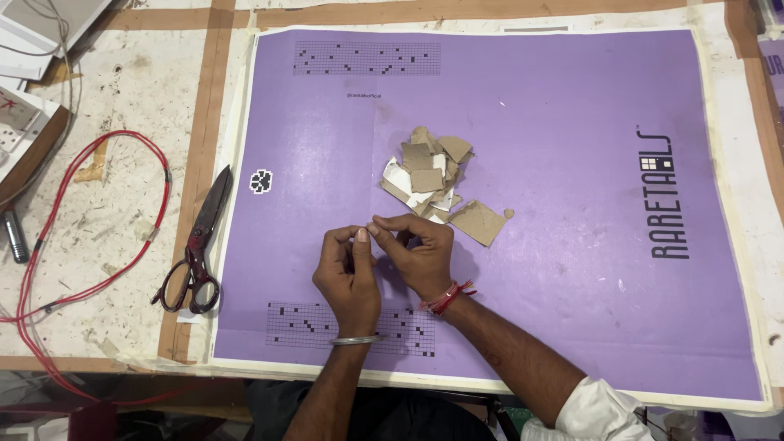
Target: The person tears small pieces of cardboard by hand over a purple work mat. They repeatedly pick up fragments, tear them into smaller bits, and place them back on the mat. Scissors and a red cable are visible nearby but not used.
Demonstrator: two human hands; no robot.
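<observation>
Head view showed both hands meeting over the purple mat (572,163) on the bench (122,188). Left hand (349,273) and right hand (418,253) were pinched fingertip to fingertip on something too small to identify. A pile of torn cardboard pieces (433,175) lay on the mat just beyond the fingers, suggesting much tearing was done. Scissors (196,245) lay untouched at the mat's left edge, beside a red wire (98,212).

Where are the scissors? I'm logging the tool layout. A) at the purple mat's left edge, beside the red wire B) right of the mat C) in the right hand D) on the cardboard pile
A: the scissors lie closed along the mat's left edge, near the red wire, in neither hand.
</observation>
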